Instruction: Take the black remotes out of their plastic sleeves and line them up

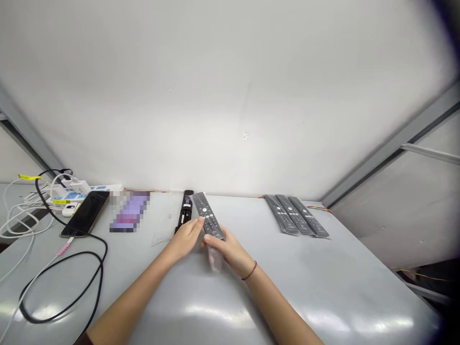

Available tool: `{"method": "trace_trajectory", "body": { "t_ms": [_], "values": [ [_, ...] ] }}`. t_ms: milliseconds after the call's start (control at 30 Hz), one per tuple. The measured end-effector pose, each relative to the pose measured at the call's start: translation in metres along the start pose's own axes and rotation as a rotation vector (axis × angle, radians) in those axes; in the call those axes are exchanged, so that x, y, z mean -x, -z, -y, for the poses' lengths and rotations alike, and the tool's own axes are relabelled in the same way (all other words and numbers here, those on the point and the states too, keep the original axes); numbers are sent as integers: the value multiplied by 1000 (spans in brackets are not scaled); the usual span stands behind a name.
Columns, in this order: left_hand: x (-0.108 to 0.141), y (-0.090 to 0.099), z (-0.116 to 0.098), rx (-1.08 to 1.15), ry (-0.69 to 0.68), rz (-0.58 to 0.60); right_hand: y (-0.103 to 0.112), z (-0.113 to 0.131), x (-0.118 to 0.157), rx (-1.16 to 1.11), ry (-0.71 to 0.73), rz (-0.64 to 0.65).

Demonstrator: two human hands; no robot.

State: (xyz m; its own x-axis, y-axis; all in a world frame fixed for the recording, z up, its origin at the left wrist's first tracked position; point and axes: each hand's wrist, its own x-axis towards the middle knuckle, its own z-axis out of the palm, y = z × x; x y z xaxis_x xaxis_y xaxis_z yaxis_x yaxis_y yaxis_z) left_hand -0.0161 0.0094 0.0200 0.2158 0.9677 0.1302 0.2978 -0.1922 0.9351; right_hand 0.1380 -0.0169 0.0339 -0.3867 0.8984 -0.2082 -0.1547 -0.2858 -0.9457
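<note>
A dark remote control (208, 214) in a clear plastic sleeve is tilted above the middle of the table. My right hand (230, 251) is closed round its lower end, and the loose end of the sleeve hangs below. My left hand (187, 237) touches the left side of the same remote with its fingertips pressed together. Behind my left hand lies another black remote (186, 208), back side up with its battery compartment exposed. Its lower end is hidden by the hand.
Several sleeved remotes (294, 215) lie side by side at the back right. A dark phone (86, 213), a blurred purple item (131, 212), a power strip (104, 188) and tangled cables (100, 268) occupy the left. A clear bag (163, 227) lies near the black remote.
</note>
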Motion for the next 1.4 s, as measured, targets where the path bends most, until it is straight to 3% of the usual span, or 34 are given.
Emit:
{"method": "trace_trajectory", "body": {
  "t_ms": [200,333,567,667,767,833,933,1033,1100,1167,1267,1333,1400],
  "values": [
    [1,-5,-13,498,151,-99,-8,-16,0,349,91,101],
    [5,-5,-28,745,208,-234,-10,-21,-2,329,91,140],
    [3,9,-40,881,103,-410,-20,-20,3,7,-106,295],
    [1,14,-38,902,109,-418,-19,-22,3,84,-115,289],
    [-1,12,-32,904,221,-322,-15,-21,1,216,-58,194],
    [-4,13,-26,910,263,-323,-11,-17,1,263,-44,147],
    [-13,31,-17,933,208,-519,-5,-8,4,287,-108,210],
    [-23,66,-6,873,146,-743,5,1,6,304,-189,324],
    [-27,87,3,757,179,-827,13,3,5,303,-200,298],
    [-28,100,12,629,321,-793,20,2,2,274,-201,214],
    [-28,101,25,497,485,-658,27,-4,-5,192,-199,126],
    [-28,97,33,443,496,-583,28,-7,-7,148,-191,103],
    [-29,93,42,377,424,-529,28,-9,-8,132,-189,95]
  ]
}}
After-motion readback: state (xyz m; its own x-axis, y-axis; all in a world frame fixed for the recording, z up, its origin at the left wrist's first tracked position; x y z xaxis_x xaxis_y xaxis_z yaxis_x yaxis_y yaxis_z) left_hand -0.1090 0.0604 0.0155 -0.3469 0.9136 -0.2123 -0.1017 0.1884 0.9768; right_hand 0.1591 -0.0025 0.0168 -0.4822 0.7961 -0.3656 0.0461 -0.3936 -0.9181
